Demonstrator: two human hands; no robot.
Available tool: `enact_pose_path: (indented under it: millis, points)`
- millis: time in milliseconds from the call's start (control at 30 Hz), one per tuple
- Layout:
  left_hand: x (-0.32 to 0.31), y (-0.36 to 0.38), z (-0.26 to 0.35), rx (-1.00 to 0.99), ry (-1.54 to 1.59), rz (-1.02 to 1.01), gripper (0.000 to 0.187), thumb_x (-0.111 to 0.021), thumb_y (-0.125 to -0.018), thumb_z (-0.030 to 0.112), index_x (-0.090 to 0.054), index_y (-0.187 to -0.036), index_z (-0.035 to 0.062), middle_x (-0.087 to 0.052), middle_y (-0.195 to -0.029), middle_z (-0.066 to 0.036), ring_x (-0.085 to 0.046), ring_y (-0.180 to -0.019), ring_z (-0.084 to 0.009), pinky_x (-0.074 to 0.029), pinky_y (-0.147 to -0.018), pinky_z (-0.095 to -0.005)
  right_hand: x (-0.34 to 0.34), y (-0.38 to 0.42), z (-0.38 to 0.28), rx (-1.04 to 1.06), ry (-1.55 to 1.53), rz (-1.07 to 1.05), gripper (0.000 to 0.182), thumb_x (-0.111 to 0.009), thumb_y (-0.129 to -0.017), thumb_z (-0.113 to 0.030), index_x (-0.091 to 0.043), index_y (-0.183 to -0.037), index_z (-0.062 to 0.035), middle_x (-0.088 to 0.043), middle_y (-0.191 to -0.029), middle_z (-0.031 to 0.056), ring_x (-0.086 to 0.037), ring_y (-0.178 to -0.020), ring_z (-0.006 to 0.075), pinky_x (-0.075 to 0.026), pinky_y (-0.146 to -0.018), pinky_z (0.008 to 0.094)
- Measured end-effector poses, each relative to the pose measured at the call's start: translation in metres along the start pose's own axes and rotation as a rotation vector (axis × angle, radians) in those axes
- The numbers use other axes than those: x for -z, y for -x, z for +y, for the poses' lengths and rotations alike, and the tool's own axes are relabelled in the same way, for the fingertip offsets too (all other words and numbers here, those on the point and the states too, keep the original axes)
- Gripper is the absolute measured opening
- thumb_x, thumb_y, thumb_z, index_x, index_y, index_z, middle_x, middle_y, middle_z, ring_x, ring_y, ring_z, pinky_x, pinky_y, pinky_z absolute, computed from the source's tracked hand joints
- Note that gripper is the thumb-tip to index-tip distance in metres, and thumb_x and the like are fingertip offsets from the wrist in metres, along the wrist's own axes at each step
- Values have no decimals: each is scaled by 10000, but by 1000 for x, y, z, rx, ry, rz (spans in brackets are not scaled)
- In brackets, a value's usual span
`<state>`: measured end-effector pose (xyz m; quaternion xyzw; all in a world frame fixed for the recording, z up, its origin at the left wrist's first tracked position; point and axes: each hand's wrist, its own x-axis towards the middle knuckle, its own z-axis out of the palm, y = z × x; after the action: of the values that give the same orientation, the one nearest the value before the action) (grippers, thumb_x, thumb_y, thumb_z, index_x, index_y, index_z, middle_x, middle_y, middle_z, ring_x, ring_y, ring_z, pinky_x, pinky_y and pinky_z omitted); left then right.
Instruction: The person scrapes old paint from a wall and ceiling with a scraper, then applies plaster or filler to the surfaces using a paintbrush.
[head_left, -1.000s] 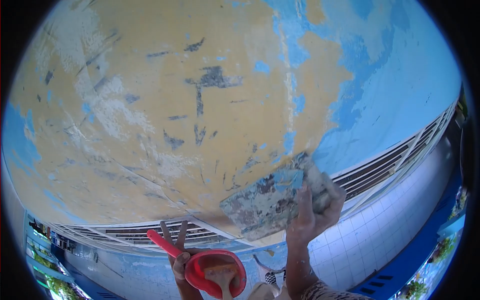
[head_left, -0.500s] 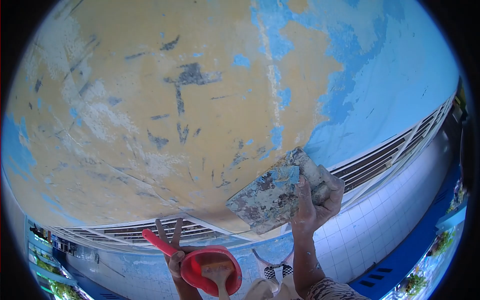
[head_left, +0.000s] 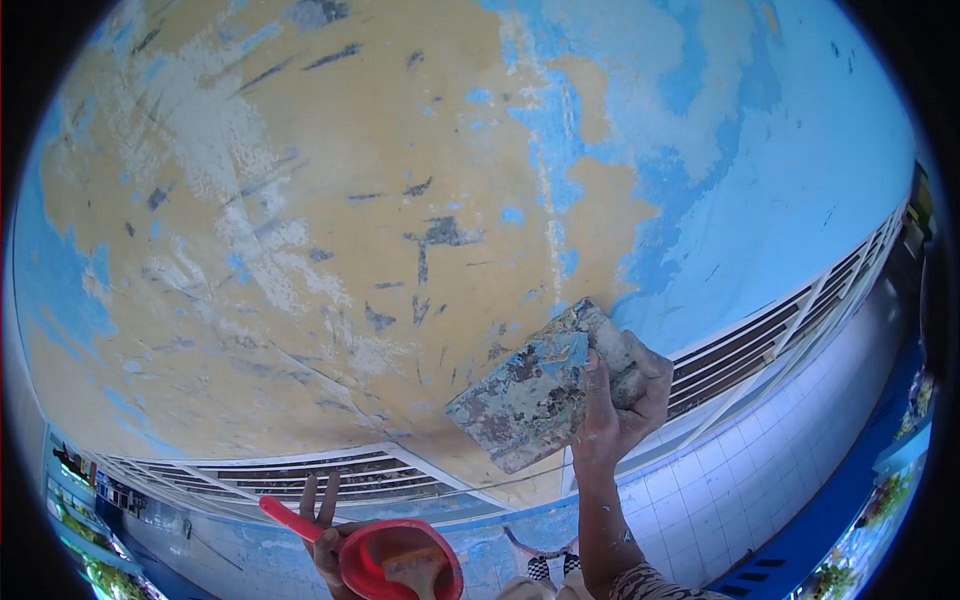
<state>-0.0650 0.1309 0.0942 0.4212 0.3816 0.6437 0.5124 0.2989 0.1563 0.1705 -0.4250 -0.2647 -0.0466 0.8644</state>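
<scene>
Left hand (head_left: 328,548) holds red scoop (head_left: 400,560) at bottom centre, tan putty and a tool handle inside, partly cut off; right hand (head_left: 615,405) grips paint-crusted trowel (head_left: 535,395) against wall (head_left: 350,230), centre-right.

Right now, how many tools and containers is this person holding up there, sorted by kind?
Wide scraper blades: 1, the paint-crusted scraper in the right hand.
Red scoops: 1, the red scoop in the left hand.
Small tools resting in the scoop: 1, a wooden-handled tool.
Total: 3
</scene>
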Motion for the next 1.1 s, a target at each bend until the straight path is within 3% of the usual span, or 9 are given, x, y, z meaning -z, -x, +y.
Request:
enact_pose_path:
  millis: [200,267,333,400,533,867,933,1067,1100]
  points:
    - [-8,-6,18,-23,-2,-28,624,-504,-900,177,-341,-1491,60,-628,-1285,-261,-673,-694,-200,-593,-587,-280,3,2,5,80,54,-18,295,-722,-845,60,-625,-1122,34,-565,-1037,73,-595,-912,129,-524,-800,276]
    - [-19,-8,22,-89,89,96,508,-508,-924,252,-424,-1386,58,-704,-1096,-221,-677,-714,-235,-607,-615,-308,-16,-14,-12,133,15,-2,352,-779,-828,18,-654,-1157,34,-602,-1028,95,-567,-919,133,-472,-792,276]
    - [-24,-7,25,-97,81,94,508,-509,-924,254,-424,-1386,59,-704,-1088,-218,-678,-717,-235,-607,-618,-309,-31,-27,-24,47,-139,-29,352,-772,-840,17,-649,-1169,37,-601,-1026,89,-559,-905,123,-458,-779,264]
    - [-29,-9,31,-128,76,107,508,-511,-924,257,-425,-1384,59,-705,-1072,-211,-678,-722,-236,-608,-624,-313,-39,-35,-33,202,-66,-55,332,-767,-851,10,-648,-1160,38,-600,-1031,83,-560,-895,114,-452,-769,250]
    - [-41,-29,43,-231,110,122,509,-515,-924,265,-427,-1381,61,-707,-1040,-199,-680,-734,-239,-611,-635,-320,-19,-22,-27,40,-187,-10,288,-754,-861,11,-645,-1126,37,-606,-1028,86,-590,-915,118,-497,-800,264]
    - [-46,-23,54,-246,99,187,509,-524,-924,281,-430,-1375,64,-711,-968,-170,-682,-759,-245,-616,-660,-335,-61,-70,-95,162,-36,-70,227,-715,-877,42,-645,-1093,38,-648,-1002,88,-619,-894,103,-519,-783,258]
    - [-43,-30,47,-410,142,228,480,-521,-935,313,-481,-1330,43,-664,-1046,-156,-682,-852,-239,-614,-692,-338,-60,-63,-94,142,-71,-68,243,-724,-864,41,-644,-1093,21,-644,-986,75,-619,-885,101,-521,-780,258]
    - [-46,-26,60,-297,206,60,387,-496,-973,309,-572,-1208,11,-560,-1253,-163,-668,-939,-236,-616,-720,-344,-58,-82,-96,91,-64,-112,267,-743,-847,41,-642,-1091,6,-651,-975,63,-628,-894,99,-538,-806,267]
    - [-62,-25,63,-611,-82,53,359,-483,-990,304,-599,-1149,4,-506,-1316,-157,-661,-963,-242,-619,-732,-354,-57,-85,-96,94,-55,-112,267,-743,-847,41,-642,-1091,6,-651,-975,63,-628,-894,99,-538,-806,267]
